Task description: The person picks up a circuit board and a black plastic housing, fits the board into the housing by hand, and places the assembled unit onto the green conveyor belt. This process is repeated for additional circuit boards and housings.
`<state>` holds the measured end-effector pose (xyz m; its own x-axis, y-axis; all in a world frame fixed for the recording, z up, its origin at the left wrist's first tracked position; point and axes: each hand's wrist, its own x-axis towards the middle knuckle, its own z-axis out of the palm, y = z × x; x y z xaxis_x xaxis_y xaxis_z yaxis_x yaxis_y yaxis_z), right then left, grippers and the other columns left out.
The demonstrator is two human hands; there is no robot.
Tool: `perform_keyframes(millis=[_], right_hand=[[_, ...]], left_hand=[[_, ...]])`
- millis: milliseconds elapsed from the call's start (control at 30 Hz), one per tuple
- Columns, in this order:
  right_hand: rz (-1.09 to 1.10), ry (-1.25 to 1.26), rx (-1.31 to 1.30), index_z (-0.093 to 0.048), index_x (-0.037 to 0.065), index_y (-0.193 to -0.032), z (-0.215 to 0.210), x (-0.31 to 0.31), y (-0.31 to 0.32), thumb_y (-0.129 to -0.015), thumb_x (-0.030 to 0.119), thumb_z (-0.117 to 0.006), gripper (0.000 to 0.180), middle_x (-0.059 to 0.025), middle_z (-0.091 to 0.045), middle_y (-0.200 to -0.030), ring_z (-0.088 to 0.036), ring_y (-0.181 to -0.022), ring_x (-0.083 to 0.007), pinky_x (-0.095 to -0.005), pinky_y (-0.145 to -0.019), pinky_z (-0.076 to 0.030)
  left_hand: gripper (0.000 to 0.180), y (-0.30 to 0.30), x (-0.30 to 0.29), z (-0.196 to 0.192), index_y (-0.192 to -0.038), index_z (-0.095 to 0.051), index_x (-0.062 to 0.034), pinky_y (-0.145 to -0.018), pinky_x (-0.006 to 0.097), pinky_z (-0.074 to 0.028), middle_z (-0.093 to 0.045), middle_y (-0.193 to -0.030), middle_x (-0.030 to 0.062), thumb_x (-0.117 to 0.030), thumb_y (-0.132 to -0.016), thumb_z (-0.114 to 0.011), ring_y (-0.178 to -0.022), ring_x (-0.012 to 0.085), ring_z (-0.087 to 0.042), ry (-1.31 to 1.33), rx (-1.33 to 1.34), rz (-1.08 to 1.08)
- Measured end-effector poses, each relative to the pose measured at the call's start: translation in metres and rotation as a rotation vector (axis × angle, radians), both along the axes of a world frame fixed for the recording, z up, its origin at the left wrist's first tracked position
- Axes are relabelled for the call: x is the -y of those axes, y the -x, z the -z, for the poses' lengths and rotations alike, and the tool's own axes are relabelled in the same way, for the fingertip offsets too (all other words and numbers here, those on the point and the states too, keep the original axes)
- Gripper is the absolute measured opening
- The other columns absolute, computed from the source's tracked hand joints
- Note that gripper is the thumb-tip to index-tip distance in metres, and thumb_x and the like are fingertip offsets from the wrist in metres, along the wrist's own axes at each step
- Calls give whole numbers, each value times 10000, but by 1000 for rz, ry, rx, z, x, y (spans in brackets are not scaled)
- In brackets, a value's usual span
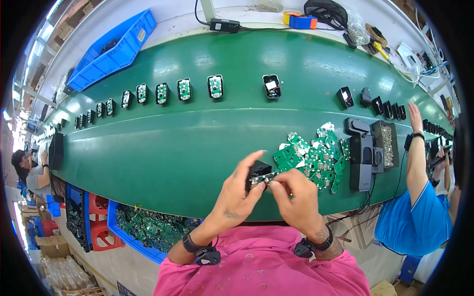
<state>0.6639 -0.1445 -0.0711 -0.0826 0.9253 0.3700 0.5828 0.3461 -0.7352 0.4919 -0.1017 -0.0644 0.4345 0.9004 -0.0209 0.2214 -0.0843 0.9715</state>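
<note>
My left hand (235, 196) is closed round a small black plastic housing (260, 169), tilted above the near part of the green table. At the housing's near edge shows a circuit board (265, 177) with shiny metal parts. The fingers of my right hand (301, 198) are pinched together against that edge; what lies between the fingertips is too small and covered to make out. Just beyond my right hand spreads a loose pile of green circuit boards (321, 158).
Black housings with boards (215, 87) stand in a row at the far left; one open housing (272, 87) sits at centre. Right of the pile are a grey-black device (362, 155) and a box of small metal parts (389, 143). A co-worker's arm (417, 158) reaches in at right.
</note>
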Motion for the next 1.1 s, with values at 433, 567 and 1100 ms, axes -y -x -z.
perform_keyframes(millis=[433,567,1100], right_hand=[[-67,399,-1200,-645,-51,-913,31,-2,-7,-944,37,-652,94,-36,-625,-755,-554,-545,-65,-217,-451,-428],[25,535,-1175,-636,-14,-837,32,-6,-28,-953,89,-656,157,-22,-599,-634,-492,-440,-56,-217,-367,-350],[111,346,-481,-617,-31,-979,16,-16,-5,-957,86,-641,122,-15,-630,-743,-575,-594,-55,-206,-513,-438]], left_hand=[[582,0,-12,-6,-1350,-511,-24,-650,272,-623,-609,-1233,150,131,-814,-678,-811,200,-728,246,128,46],[524,-5,-11,1,-1308,-567,-29,-665,266,-618,-641,-1206,140,129,-818,-668,-744,183,-719,68,158,128],[514,-23,-30,32,-1282,-623,-91,-733,356,-568,-661,-1142,176,91,-801,-638,-897,333,-688,-409,11,-182]])
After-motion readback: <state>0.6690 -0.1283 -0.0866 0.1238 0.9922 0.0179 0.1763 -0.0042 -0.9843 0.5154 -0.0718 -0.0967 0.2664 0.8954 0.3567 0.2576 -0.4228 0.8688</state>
